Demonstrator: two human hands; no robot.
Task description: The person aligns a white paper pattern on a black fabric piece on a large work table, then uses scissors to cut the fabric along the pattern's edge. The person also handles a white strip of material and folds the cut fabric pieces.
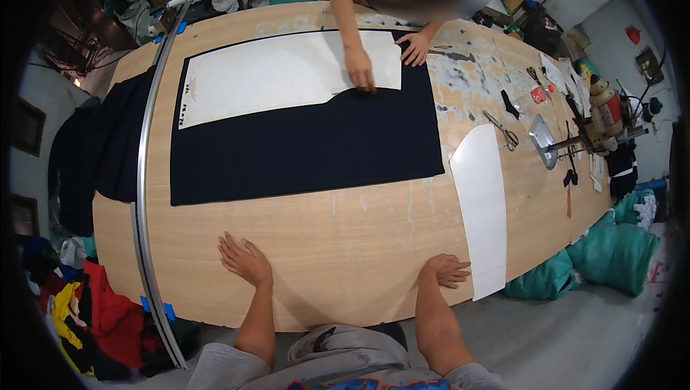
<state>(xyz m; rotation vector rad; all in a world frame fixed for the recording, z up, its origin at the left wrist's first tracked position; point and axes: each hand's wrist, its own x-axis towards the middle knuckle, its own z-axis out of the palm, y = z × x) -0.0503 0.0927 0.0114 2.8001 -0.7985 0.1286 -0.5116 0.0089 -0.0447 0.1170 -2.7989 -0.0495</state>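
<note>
My left hand (246,259) lies flat on the wooden table (323,246), its fingers spread, below a rectangle of dark fabric (309,153). Also on the tabletop is my right hand (447,271), fingers stretched out toward a long white pattern piece (481,210) with a curved top; its fingertips are at or very near that piece's edge. Neither hand holds anything. A larger white pattern piece (280,74) covers the upper part of the fabric. Across the table, a co-worker's hand (359,70) is at that pattern's lower edge, and the other hand (415,49) rests at its right end.
A metal rail (147,138) crosses the table at the left, with dark cloth (100,145) beyond it. Scissors (503,131), a plastic bottle (537,95) and a cutting machine (600,117) are at the right. Colourful cloth (108,311) and green sacks (611,253) lie beside the table.
</note>
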